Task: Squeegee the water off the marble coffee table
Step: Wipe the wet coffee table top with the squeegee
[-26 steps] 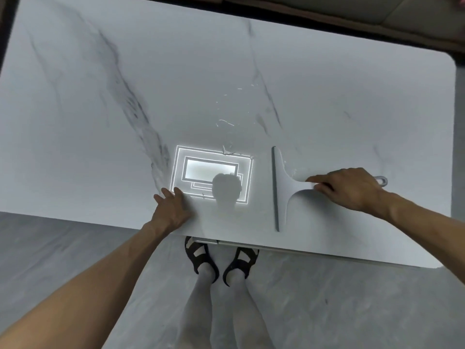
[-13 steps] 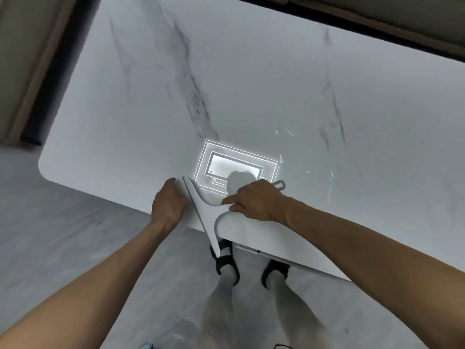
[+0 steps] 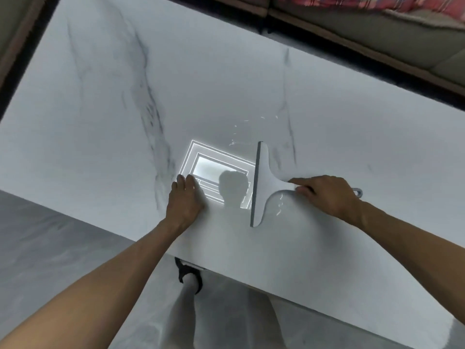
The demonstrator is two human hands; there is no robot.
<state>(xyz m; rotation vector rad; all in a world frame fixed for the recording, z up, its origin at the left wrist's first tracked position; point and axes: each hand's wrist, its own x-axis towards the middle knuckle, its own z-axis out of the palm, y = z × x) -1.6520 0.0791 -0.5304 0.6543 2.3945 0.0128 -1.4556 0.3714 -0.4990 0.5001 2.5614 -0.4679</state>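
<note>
A white marble coffee table with grey veins fills most of the view. A white squeegee lies on it with its dark blade edge to the left, and my right hand grips its handle. Small water streaks glint on the marble above the blade, and a few drops sit under the handle. My left hand rests flat on the tabletop near the front edge, fingers together, holding nothing. A bright ceiling light reflection lies between the hands.
A sofa with a red plaid cloth stands behind the table's far edge. Grey floor runs along the near edge. My foot in a dark sandal stands just under the front edge.
The squeegee was at the near edge beside my left hand half a second ago. My right hand has carried it back to the right, further onto the table; my left hand stays planted.
</note>
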